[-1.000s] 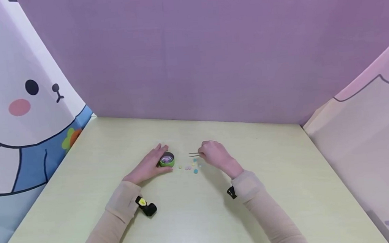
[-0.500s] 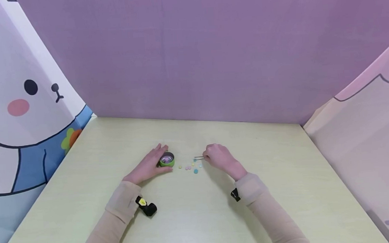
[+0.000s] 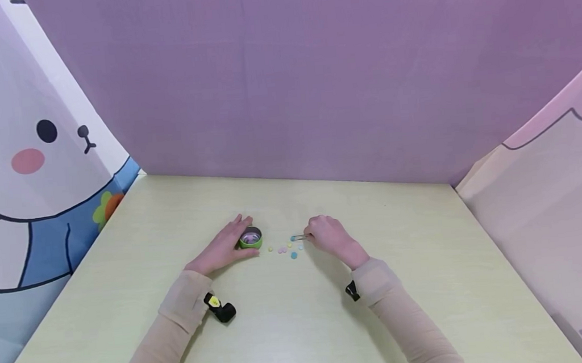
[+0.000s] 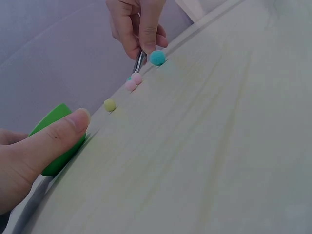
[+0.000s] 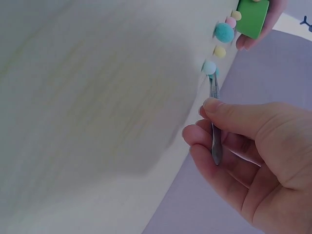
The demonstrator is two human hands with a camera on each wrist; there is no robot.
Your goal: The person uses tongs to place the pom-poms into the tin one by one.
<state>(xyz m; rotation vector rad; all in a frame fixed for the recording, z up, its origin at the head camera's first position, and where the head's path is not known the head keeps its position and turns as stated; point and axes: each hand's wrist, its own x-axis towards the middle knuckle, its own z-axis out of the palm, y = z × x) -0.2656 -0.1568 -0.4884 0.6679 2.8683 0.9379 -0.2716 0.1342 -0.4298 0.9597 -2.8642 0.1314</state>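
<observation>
My left hand [image 3: 220, 248] holds a small round green container [image 3: 251, 244] upright on the table, thumb along its near side and fingers around the far side. Its inside looks shiny. In the left wrist view the thumb crosses the container's green wall [image 4: 52, 116]. My right hand [image 3: 330, 236] pinches metal tweezers [image 5: 216, 146] between thumb and fingers. Their tips reach a small teal pom-pom [image 3: 292, 239], mostly hidden behind a pale blue pom-pom [image 5: 209, 67] in the right wrist view.
Between the hands lie a larger teal pom-pom [image 3: 294, 255], pink pom-poms [image 4: 136, 78] and yellow pom-poms [image 4: 110, 105]. The pale wooden table [image 3: 282, 330] ends at a purple backdrop [image 3: 284, 91]. Printed cloths hang at both sides.
My right hand has moved slightly right and toward me, and the tweezer tips have come down to the small teal pom-pom. The left hand and the container have stayed in place.
</observation>
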